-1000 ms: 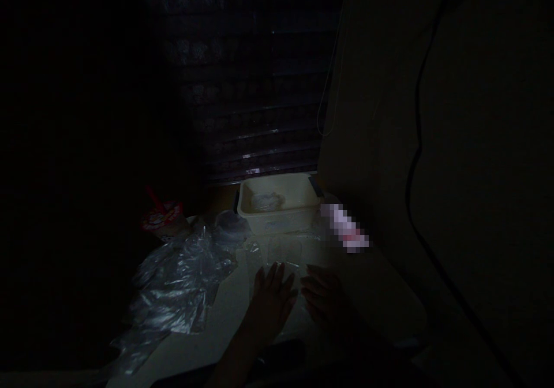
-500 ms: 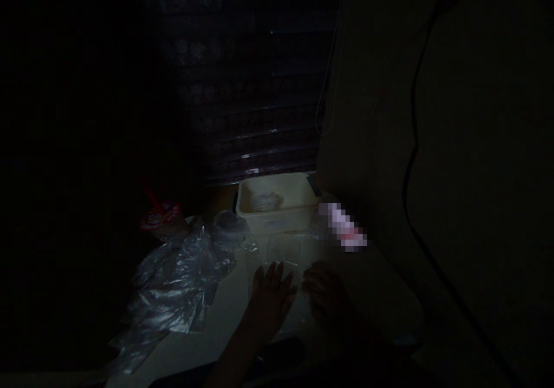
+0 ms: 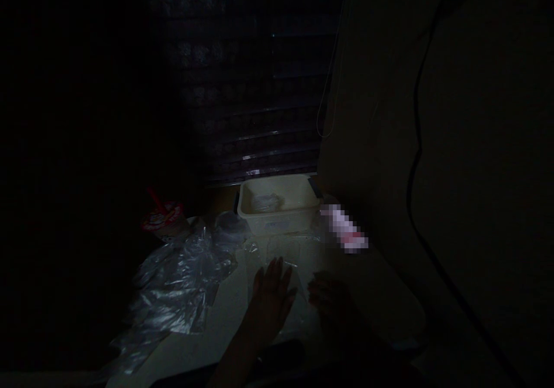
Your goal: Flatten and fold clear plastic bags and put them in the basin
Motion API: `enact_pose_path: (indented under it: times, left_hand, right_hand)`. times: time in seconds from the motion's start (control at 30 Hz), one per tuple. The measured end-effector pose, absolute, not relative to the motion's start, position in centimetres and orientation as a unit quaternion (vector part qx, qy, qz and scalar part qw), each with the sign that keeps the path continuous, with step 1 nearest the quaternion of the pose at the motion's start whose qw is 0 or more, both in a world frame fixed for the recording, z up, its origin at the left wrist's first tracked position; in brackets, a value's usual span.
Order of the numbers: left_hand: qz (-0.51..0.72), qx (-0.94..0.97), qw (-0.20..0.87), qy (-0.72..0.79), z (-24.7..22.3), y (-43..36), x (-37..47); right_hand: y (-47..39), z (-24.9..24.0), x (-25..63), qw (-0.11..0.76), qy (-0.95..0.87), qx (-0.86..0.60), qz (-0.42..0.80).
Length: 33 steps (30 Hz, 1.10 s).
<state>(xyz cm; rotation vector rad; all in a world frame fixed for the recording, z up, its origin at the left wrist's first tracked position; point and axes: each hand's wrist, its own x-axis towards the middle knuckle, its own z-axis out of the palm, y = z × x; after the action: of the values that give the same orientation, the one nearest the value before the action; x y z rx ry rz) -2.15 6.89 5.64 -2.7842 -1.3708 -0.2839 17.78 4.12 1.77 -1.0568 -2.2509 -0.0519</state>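
Both palms lie on the clear plastic sheet (image 3: pixel 283 255): left hand (image 3: pixel 270 301) spread flat, right hand (image 3: pixel 331 304) half curled; smoothing looks barely begun.

In dim light the left hand (image 3: pixel 272 295) is lying flat on a clear plastic sheet (image 3: pixel 283 255) on the desk (image 3: pixel 381 295), the right hand (image 3: pixel 331 304) resting beside it.
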Motion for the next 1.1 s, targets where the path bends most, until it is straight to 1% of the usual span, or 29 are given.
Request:
enact_pose_path:
  times: [0.1, 0.23, 0.47, 0.63, 0.87, 1.1]
  left_hand:
    - [-0.081, -0.888, 0.019, -0.452, 5.7, 6.7, -2.2]
    - [-0.059, -0.89, 0.02, -0.451, 5.8, 6.6, -2.4]
    - [-0.05, -0.892, 0.054, -0.446, 5.8, 6.6, -2.7]
    - [-0.053, -0.896, 0.052, -0.438, 5.7, 6.6, -2.7]
    - [-0.063, -0.887, 0.019, -0.457, 6.7, 7.1, -2.6]
    - [-0.086, -0.898, 0.051, -0.429, 5.3, 7.9, -3.2]
  right_hand:
    - [4.7, 3.0, 16.8, 0.295, -0.863, -0.409, -0.017]
    - [5.2, 4.4, 15.1, 0.223, -0.874, -0.432, -0.012]
    - [4.9, 4.8, 14.8, 0.141, -0.892, -0.429, -0.008]
    - [4.9, 4.2, 15.3, 0.124, -0.895, -0.429, -0.01]
    - [4.9, 4.0, 15.6, 0.105, -0.905, -0.412, -0.02]
    - [4.8, 4.2, 15.6, 0.111, -0.909, -0.401, -0.016]
